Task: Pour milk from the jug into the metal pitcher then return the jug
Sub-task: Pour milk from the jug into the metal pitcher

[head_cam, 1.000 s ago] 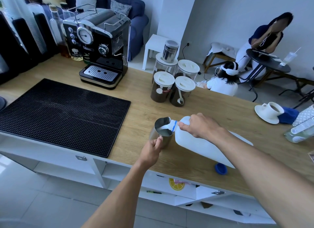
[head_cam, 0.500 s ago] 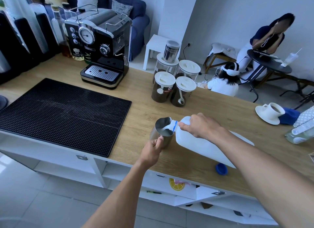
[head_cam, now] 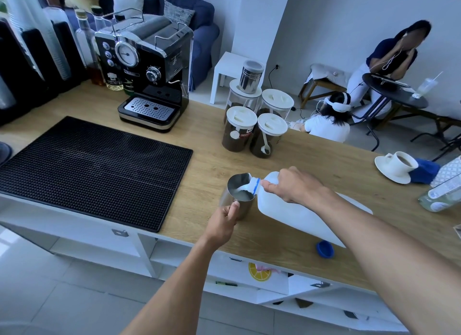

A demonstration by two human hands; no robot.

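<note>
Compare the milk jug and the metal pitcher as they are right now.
The jug is white plastic and the larger of the two; the pitcher is shiny steel and smaller. The jug is tipped far over, its neck at the pitcher's rim; the pitcher stands upright on the counter. The right hand holds the jug near its neck; the left hand holds the pitcher low. Both are open-topped and hold milk.

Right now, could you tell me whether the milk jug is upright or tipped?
Tipped. The milk jug lies tilted, its uncapped neck over the metal pitcher, milk flowing in.
</note>
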